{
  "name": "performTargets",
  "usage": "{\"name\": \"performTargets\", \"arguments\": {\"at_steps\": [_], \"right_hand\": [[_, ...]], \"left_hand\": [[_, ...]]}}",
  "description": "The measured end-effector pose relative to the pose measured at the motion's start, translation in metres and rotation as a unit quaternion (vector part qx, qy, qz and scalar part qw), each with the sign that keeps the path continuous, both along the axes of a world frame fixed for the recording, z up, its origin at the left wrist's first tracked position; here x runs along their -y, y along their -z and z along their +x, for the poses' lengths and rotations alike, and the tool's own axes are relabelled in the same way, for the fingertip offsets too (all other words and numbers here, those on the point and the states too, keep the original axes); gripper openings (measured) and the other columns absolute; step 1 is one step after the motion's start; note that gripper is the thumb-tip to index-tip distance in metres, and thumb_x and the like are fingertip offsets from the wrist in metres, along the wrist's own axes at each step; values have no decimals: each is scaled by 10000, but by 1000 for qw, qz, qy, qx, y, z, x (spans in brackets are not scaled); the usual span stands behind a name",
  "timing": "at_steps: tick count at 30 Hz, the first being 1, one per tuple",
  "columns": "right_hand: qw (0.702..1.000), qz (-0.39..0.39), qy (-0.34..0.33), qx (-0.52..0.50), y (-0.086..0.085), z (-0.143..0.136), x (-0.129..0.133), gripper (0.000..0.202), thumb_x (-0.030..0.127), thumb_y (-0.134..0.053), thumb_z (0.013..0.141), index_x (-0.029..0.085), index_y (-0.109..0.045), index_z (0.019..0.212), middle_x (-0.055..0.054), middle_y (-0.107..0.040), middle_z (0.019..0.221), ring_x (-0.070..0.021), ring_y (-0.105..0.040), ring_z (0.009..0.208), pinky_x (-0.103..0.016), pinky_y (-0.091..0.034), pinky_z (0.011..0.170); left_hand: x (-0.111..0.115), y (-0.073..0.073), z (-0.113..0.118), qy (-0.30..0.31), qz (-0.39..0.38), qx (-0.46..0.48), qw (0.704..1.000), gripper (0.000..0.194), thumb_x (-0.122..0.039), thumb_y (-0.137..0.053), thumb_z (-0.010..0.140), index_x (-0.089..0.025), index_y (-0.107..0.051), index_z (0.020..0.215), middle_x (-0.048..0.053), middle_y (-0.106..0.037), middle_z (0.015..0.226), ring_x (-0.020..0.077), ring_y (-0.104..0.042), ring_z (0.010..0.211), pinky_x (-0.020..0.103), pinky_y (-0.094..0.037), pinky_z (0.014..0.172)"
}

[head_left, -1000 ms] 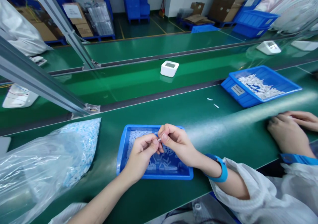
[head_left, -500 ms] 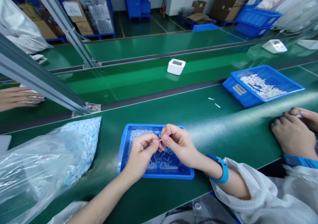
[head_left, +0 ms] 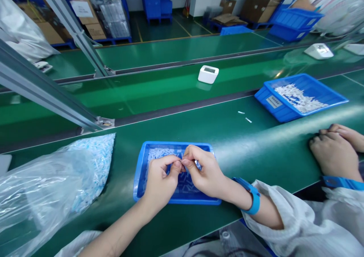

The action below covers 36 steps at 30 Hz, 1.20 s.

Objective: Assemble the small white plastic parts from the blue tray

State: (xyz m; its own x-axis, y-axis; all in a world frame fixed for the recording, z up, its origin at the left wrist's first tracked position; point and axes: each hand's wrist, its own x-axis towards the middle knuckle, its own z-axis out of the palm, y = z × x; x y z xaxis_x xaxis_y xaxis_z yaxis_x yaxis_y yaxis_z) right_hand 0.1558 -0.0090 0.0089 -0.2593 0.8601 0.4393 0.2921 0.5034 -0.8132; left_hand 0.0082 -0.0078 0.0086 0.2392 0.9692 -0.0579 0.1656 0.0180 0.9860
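Observation:
My left hand (head_left: 162,179) and my right hand (head_left: 205,171) meet fingertip to fingertip above a blue tray (head_left: 138,173). Thumb and index finger of each are pinched together; what lies between them is too small and hidden to name. Small pale strips (head_left: 160,152) are spread inside the tray, partly covered by my hands. A blue band (head_left: 253,198) circles my right wrist. Left of the tray lies a clear plastic bag (head_left: 51,181) full of small blue and white pieces (head_left: 98,154).
At the right, a blue bin (head_left: 284,111) holds white pieces, with two loose strips (head_left: 248,120) near it. Another person's hands (head_left: 335,150) rest at the right edge. A white device (head_left: 208,74) sits on the green belt; a metal post (head_left: 51,86) slants at left.
The white device has shifted right along the belt. The small white bit between my fingertips no longer shows. The neighbour's hands have come closer together, and the hand at far left has left view.

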Motion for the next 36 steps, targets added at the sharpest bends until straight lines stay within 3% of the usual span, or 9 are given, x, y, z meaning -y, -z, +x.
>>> {"name": "performTargets", "arguments": {"at_steps": [6, 15, 19, 24, 28, 36], "right_hand": [[998, -45, -35, -3, -1, 3, -2, 229, 107, -455, 901, 202, -447, 692, -1, -548, 661, -137, -531, 622, -277, -413, 581], [998, -39, -32, -30, 2, 0, 0, 227, 128, -464, 908, 201, -448, 694, 8, -524, 658, -136, -523, 627, -277, -415, 590], [996, -54, -41, -63, 2, 1, -3, 214, 137, -498, 911, 192, -490, 704, 8, -551, 671, -128, -545, 633, -265, -438, 594], [995, 49, -6, -85, 2, 1, -5, 143, 114, -563, 892, 196, -557, 775, -9, -607, 734, -144, -586, 705, -280, -475, 633], [989, 124, -5, -79, 1, 1, -5, 149, 52, -580, 867, 196, -588, 831, -31, -639, 782, -154, -609, 744, -294, -493, 648], [995, 100, -14, -11, -5, 5, -2, 105, 100, -524, 908, 157, -603, 946, -67, -630, 791, -171, -574, 738, -327, -484, 657]], "left_hand": [[1, -1, -1, -10, 3, -18, 1000, 242, -243, -552, 826, -178, -705, 649, 42, -678, 625, 207, -626, 628, 297, -478, 619], [4, 0, 0, -16, 25, -44, 999, 243, -245, -538, 838, -174, -709, 681, 35, -650, 596, 185, -588, 584, 280, -452, 587], [3, 0, 1, -20, 36, -2, 999, 235, -265, -561, 852, -162, -696, 689, 33, -649, 614, 177, -594, 614, 264, -453, 605], [3, 0, 0, -43, 55, 114, 991, 254, -359, -560, 892, -168, -676, 771, 20, -656, 691, 153, -585, 672, 240, -456, 648], [4, 0, -3, -31, 78, 89, 993, 299, -341, -528, 919, -160, -635, 707, 9, -603, 638, 134, -537, 636, 233, -416, 611], [9, -3, -2, -33, 229, 33, 972, 196, -142, -512, 906, -167, -591, 728, 9, -586, 688, 133, -551, 678, 260, -422, 646]]}}
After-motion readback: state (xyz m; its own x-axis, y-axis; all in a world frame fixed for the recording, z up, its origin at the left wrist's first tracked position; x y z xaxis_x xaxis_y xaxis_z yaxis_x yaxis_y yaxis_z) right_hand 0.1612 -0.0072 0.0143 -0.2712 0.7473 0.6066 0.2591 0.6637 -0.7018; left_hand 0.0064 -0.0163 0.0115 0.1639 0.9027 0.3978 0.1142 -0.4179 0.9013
